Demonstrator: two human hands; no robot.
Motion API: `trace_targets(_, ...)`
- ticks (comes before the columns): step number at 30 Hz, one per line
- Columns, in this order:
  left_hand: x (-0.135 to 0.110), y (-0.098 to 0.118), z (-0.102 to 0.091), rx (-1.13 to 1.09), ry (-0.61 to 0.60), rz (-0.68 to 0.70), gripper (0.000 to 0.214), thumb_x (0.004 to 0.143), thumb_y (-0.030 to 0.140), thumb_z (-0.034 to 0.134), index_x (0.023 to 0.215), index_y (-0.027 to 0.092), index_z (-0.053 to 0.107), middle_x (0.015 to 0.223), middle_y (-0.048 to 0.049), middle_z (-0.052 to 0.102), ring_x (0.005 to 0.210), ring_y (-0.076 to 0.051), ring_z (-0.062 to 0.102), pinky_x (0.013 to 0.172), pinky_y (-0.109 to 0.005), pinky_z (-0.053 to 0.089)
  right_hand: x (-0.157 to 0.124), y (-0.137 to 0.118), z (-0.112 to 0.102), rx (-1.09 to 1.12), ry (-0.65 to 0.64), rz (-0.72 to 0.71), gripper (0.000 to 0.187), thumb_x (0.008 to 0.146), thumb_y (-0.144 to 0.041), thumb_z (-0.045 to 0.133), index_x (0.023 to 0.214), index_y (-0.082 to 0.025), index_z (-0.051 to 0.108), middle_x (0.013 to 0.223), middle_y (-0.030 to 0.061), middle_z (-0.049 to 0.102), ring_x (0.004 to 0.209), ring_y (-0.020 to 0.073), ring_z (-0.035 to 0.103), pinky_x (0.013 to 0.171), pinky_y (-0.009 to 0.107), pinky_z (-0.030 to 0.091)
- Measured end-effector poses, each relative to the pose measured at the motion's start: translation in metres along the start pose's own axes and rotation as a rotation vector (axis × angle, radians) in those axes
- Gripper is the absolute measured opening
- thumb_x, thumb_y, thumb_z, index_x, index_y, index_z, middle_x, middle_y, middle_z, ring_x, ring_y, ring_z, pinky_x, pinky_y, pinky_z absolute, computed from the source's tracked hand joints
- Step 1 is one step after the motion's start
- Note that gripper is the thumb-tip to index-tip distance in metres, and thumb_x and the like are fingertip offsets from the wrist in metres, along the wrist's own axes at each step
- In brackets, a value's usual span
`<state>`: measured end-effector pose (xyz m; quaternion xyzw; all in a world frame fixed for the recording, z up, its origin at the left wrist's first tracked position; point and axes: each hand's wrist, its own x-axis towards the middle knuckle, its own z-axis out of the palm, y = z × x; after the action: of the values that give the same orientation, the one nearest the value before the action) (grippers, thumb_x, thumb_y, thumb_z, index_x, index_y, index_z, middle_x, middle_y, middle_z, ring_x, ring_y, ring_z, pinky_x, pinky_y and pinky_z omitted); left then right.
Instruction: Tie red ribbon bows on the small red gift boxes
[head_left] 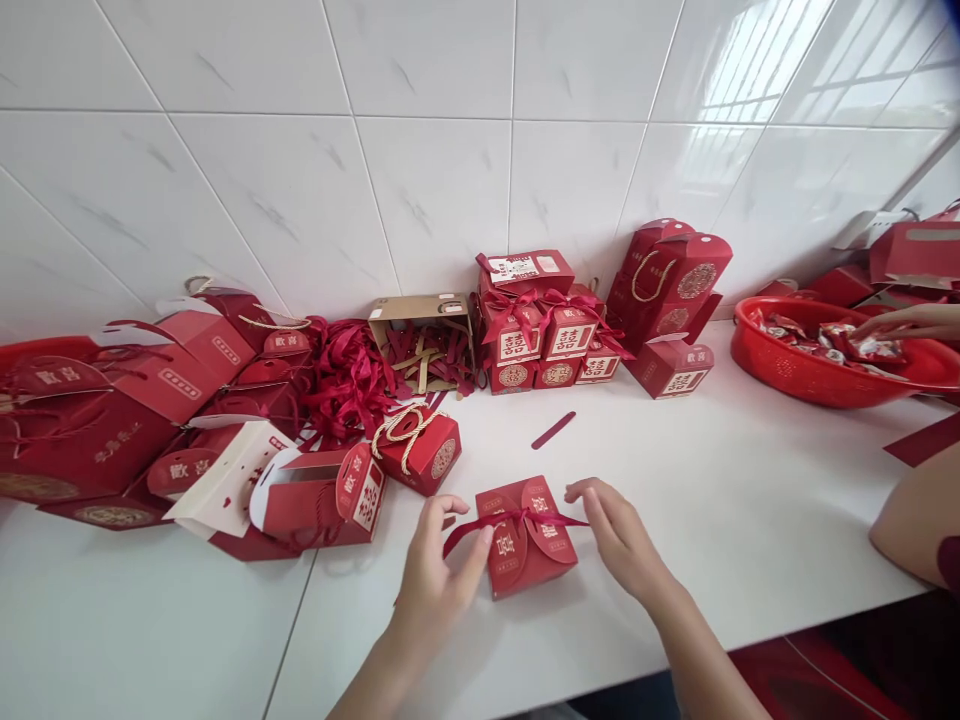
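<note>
On the white table in front of me lies a small red gift box [529,570], its rounded flaps folded over the top. A dark red ribbon [517,517] crosses it, with a knot near the middle. The ribbon's left end runs into my left hand [442,575], whose fingers are curled and whose thumb rests by the box's left edge. Its right end stretches to my right hand [619,530], just off the box's right side, with fingers bent. The fingers that grip the ribbon ends are partly hidden. Just beyond sits a red box with a gold cord [427,450].
Open red boxes [330,495] crowd the left. Behind are a heap of ribbons [349,380], a carton of strips [420,310], stacked ribboned boxes [544,330] and tall boxes [667,275]. At right, another person's hand [911,325] reaches into a red basin [802,375] of wrapped sweets.
</note>
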<state>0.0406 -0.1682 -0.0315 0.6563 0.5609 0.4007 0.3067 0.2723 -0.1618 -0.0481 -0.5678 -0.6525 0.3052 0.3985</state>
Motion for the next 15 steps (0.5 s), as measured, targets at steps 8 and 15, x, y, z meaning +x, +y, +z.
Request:
trace_targets(8, 0.01, 0.004, 0.01, -0.147, -0.205, -0.185, 0.018, 0.086, 0.037, 0.053, 0.088, 0.022, 0.042, 0.081, 0.0015, 0.051, 0.071, -0.014, 0.052, 0.064, -0.025, 0.045, -0.002, -0.003, 0.024, 0.226, -0.168, 0.233, 0.046, 0.09, -0.06, 0.04, 0.065, -0.022, 0.032, 0.059, -0.0057, 0.031, 0.054, 0.0114, 0.028, 0.05, 0.025, 0.026)
trace_targets(15, 0.012, 0.001, 0.002, 0.073, -0.17, -0.125, 0.04, 0.08, 0.04, 0.057, 0.061, 0.021, 0.028, 0.059, 0.0061, 0.032, 0.056, -0.011, 0.034, 0.053, -0.023, 0.03, 0.002, -0.005, 0.003, 0.25, -0.334, 0.22, 0.049, 0.084, -0.059, 0.053, 0.059, -0.02, 0.039, 0.056, -0.0049, 0.034, 0.054, 0.0101, 0.029, 0.05, 0.025, 0.025)
